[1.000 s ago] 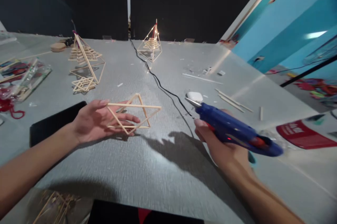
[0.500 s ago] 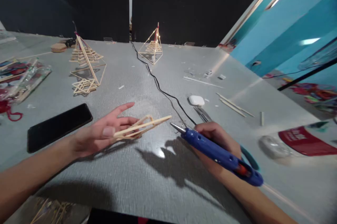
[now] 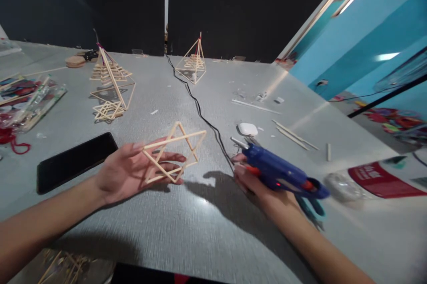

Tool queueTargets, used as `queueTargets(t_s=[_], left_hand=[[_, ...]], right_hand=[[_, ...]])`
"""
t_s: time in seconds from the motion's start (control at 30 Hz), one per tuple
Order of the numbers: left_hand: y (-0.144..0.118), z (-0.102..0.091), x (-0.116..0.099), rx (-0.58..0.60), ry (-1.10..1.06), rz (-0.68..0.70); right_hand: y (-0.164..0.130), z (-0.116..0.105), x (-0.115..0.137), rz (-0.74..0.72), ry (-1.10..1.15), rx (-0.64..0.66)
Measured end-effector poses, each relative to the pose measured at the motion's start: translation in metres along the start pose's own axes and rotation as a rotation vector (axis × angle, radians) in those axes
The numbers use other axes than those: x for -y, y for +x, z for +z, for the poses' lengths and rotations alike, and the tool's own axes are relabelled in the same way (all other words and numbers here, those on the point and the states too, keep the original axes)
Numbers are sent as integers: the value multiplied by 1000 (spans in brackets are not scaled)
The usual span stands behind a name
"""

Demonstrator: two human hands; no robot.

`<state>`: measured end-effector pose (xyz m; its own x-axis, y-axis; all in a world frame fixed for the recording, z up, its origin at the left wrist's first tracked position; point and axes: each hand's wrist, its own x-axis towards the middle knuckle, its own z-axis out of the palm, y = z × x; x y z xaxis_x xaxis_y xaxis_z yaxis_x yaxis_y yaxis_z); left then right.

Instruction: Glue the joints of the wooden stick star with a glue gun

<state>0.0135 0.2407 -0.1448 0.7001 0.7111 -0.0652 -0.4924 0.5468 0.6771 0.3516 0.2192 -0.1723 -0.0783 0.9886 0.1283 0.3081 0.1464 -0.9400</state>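
Note:
My left hand (image 3: 128, 170) holds a six-pointed star made of thin wooden sticks (image 3: 171, 173), its thumb on one corner and the other fingers behind it. The star is tilted with its face towards me. In my right hand (image 3: 255, 186) is a blue hot glue gun (image 3: 276, 166), gripped by the handle. Its metal nozzle points left towards the star, apart from it. A small red light shows on the gun's side. Partly hidden under the right wrist lies a tool with teal handles (image 3: 312, 208).
Stick pyramids (image 3: 111, 70) (image 3: 196, 59) stand further back, with stacked stick stars (image 3: 108, 111) nearby. A black phone (image 3: 76, 159) lies left. A black cord (image 3: 200, 112) crosses the table. Right are a white earbud case (image 3: 247, 129), loose sticks (image 3: 292, 135) and a red-labelled bottle (image 3: 376, 179).
The star has turned from nearly edge-on to facing me. The glue gun has moved slightly right and rolled onto its side, its nozzle now further from the star.

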Motion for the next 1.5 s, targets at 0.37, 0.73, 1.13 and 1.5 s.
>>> queueTargets(t_s=[0.37,0.73,1.13,1.5], left_hand=[[12,8,25,156,-41,-105],[9,11,23,147,141,-46],[6,20,34,-37,614,239],[8,14,45,-61,698,331]], right_hand=[[3,28,14,291,430,155],[5,24,14,227,382,94],[-5,10,2,-521,-283,-59],[-6,16,15,-764,-574,-116]])
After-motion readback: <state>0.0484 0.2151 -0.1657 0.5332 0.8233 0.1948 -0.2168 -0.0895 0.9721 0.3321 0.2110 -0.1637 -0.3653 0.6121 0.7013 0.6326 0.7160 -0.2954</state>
